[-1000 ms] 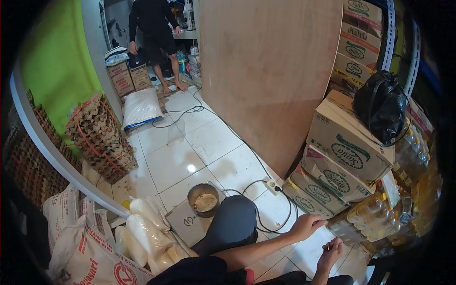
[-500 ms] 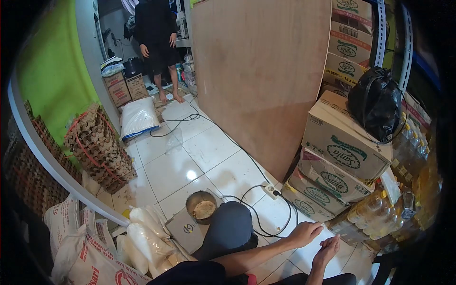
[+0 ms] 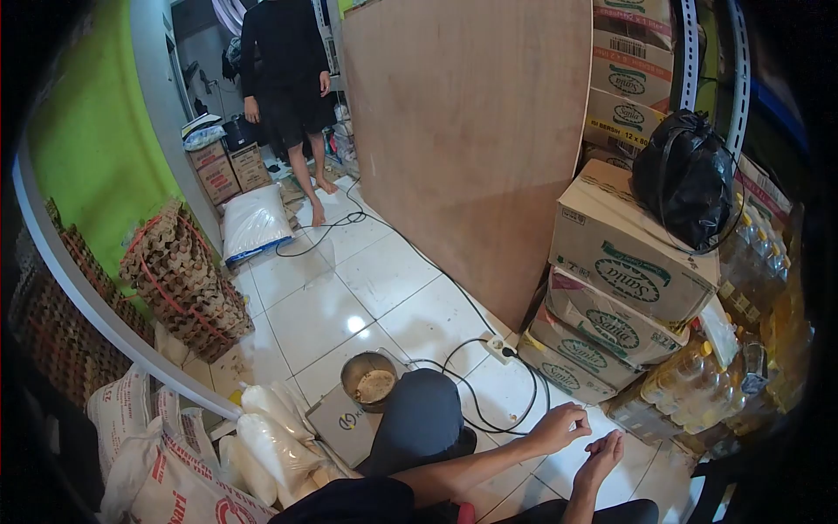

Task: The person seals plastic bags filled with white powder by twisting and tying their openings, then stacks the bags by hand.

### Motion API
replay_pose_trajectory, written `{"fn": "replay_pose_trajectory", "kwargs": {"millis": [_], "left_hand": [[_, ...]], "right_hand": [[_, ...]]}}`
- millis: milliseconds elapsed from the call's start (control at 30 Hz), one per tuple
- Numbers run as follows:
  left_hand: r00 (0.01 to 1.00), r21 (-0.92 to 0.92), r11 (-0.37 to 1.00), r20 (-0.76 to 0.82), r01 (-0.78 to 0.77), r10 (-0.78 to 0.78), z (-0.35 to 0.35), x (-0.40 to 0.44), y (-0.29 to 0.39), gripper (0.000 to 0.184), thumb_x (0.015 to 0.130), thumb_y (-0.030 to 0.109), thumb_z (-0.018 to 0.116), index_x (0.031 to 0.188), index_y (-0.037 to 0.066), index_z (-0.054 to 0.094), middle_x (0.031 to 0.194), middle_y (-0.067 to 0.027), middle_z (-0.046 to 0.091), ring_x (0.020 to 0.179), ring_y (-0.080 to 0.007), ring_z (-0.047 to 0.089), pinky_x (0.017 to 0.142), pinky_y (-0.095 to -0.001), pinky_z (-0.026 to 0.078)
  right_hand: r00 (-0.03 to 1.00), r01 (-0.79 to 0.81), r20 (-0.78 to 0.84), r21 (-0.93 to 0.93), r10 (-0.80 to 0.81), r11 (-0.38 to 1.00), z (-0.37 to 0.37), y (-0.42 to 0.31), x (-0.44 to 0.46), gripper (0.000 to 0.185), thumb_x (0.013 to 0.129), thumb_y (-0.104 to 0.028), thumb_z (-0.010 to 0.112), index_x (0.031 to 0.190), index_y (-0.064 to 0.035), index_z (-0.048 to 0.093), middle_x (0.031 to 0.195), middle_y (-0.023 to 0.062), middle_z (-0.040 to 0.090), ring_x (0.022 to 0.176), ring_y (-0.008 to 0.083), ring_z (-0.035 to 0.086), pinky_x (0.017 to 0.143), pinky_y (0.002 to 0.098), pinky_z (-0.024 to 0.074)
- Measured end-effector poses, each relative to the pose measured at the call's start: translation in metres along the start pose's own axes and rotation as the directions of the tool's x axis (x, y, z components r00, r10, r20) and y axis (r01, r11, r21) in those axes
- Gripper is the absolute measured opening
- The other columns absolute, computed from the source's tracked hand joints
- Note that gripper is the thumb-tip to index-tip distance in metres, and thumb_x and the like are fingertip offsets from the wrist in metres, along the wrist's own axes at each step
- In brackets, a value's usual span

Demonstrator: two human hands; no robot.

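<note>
My left hand (image 3: 560,429) is held over the floor tiles at the lower right, fingers curled and pressed towards the thumb. Just right of it is my right hand (image 3: 601,452), its fingers also bent in. The two hands are close together but apart. Whatever they may hold is too small or hidden to make out. A metal pot (image 3: 370,380) with pale brown contents stands on a flat grey box-like surface (image 3: 342,424), beside my bent knee (image 3: 423,410).
Cartons (image 3: 621,275) are stacked on the right, with a black plastic bag (image 3: 685,179) on top and oil bottles (image 3: 698,384) beside them. A black cable runs to a power socket (image 3: 499,348). Filled sacks (image 3: 188,480) stand at lower left. A person (image 3: 288,79) is by the doorway.
The person at the back has stepped forward, one foot further out on the tiles. My left hand has drawn its fingers in more. The view has shifted slightly.
</note>
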State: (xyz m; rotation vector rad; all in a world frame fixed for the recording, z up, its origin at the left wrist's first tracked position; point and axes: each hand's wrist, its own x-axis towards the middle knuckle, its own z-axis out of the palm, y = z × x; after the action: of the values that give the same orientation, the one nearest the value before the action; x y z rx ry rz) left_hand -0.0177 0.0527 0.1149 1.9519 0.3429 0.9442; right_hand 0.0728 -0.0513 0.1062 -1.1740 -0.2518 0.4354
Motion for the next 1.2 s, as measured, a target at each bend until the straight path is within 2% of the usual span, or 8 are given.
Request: {"fn": "replay_pose_trajectory", "kwargs": {"millis": [167, 400, 733, 900, 967, 1033, 1067, 1200], "left_hand": [[0.977, -0.058, 0.977, 0.068, 0.204, -0.2, -0.006, 0.001, 0.006, 0.018, 0.075, 0.011, 0.071, 0.07, 0.0, 0.058, 0.065, -0.0096, 0.059, 0.058, -0.021, 0.059, 0.055, -0.0303, 0.045], [0.984, -0.135, 0.976, 0.079, 0.172, -0.162, -0.001, 0.0, 0.007, 0.013, 0.083, 0.009, 0.061, 0.075, -0.002, 0.059, 0.066, -0.0101, 0.063, 0.059, -0.0199, 0.063, 0.054, -0.0307, 0.047], [0.961, -0.141, 0.962, -0.12, 0.233, -0.25, -0.01, 0.004, 0.016, 0.034, 0.095, 0.026, 0.049, 0.071, 0.002, 0.055, 0.047, -0.005, 0.051, 0.041, -0.0115, 0.049, 0.042, -0.0297, 0.037], [0.963, -0.066, 0.963, 0.093, 0.261, -0.255, -0.007, 0.002, -0.008, 0.029, 0.092, 0.025, 0.054, 0.074, 0.003, 0.057, 0.05, -0.0034, 0.051, 0.045, -0.0093, 0.048, 0.045, -0.0276, 0.039], [0.97, -0.124, 0.967, 0.12, 0.224, -0.21, -0.001, 0.0, -0.012, 0.021, 0.089, 0.02, 0.058, 0.079, 0.003, 0.058, 0.059, -0.0028, 0.055, 0.053, -0.009, 0.051, 0.05, -0.0263, 0.041], [0.994, -0.261, 0.959, 0.051, 0.109, -0.099, 0.005, -0.002, -0.004, 0.012, 0.086, 0.014, 0.063, 0.085, 0.003, 0.059, 0.07, -0.0025, 0.059, 0.063, -0.0093, 0.054, 0.056, -0.0254, 0.045], [0.978, -0.256, 0.945, 0.1, 0.203, -0.183, 0.002, -0.004, 0.002, 0.016, 0.079, 0.006, 0.067, 0.093, 0.002, 0.059, 0.083, -0.0021, 0.06, 0.075, -0.0105, 0.056, 0.066, -0.0258, 0.048], [0.958, -0.192, 0.955, 0.218, 0.228, -0.185, 0.0, -0.004, -0.01, 0.018, 0.076, 0.006, 0.07, 0.092, 0.0, 0.063, 0.083, -0.0067, 0.064, 0.079, -0.0131, 0.063, 0.069, -0.0263, 0.05]], "right_hand": [[0.998, -0.039, 0.046, -0.013, 0.04, 0.999, -0.004, -0.008, -0.003, 0.035, 0.098, -0.029, 0.044, 0.068, -0.0126, 0.037, 0.052, -0.005, 0.03, 0.043, 0.0047, 0.03, 0.04, 0.0214, 0.0277], [0.995, 0.069, -0.072, -0.004, -0.069, 0.998, 0.007, 0.0, -0.004, 0.035, 0.097, -0.027, 0.046, 0.067, -0.0121, 0.036, 0.051, -0.004, 0.031, 0.042, 0.0045, 0.031, 0.038, 0.0219, 0.0297], [0.997, -0.004, 0.082, -0.107, 0.013, 0.994, -0.017, 0.008, 0.001, 0.034, 0.096, -0.029, 0.047, 0.068, -0.0131, 0.038, 0.052, -0.0043, 0.036, 0.039, 0.0042, 0.03, 0.036, 0.0199, 0.0279], [0.998, -0.058, 0.016, -0.182, 0.062, 0.982, -0.017, 0.019, 0.004, 0.028, 0.095, -0.025, 0.05, 0.071, -0.0105, 0.043, 0.054, -0.0031, 0.04, 0.039, 0.0053, 0.036, 0.036, 0.0195, 0.0316], [0.993, 0.009, 0.113, -0.308, 0.028, 0.951, -0.026, 0.027, 0.007, 0.02, 0.092, -0.015, 0.051, 0.108, -0.0056, 0.048, 0.077, 0.0039, 0.052, 0.062, 0.01, 0.051, 0.055, 0.026, 0.0434], [0.999, -0.033, 0.004, -0.402, 0.038, 0.915, -0.013, 0.02, -0.003, 0.043, 0.09, -0.011, 0.051, 0.131, -0.0065, 0.039, 0.091, 0.0083, 0.056, 0.078, 0.0135, 0.055, 0.069, 0.03, 0.0462], [0.993, -0.012, 0.107, -0.384, 0.058, 0.923, -0.037, 0.044, 0.013, 0.062, 0.09, -0.012, 0.051, 0.144, -0.012, 0.02, 0.109, 0.0136, 0.053, 0.097, 0.0182, 0.052, 0.087, 0.0326, 0.0406], [0.995, -0.082, 0.031, -0.357, 0.099, 0.93, -0.042, 0.047, 0.018, 0.063, 0.089, -0.011, 0.051, 0.144, -0.0136, 0.02, 0.126, 0.0201, 0.044, 0.112, 0.0245, 0.046, 0.096, 0.0365, 0.035]]}}
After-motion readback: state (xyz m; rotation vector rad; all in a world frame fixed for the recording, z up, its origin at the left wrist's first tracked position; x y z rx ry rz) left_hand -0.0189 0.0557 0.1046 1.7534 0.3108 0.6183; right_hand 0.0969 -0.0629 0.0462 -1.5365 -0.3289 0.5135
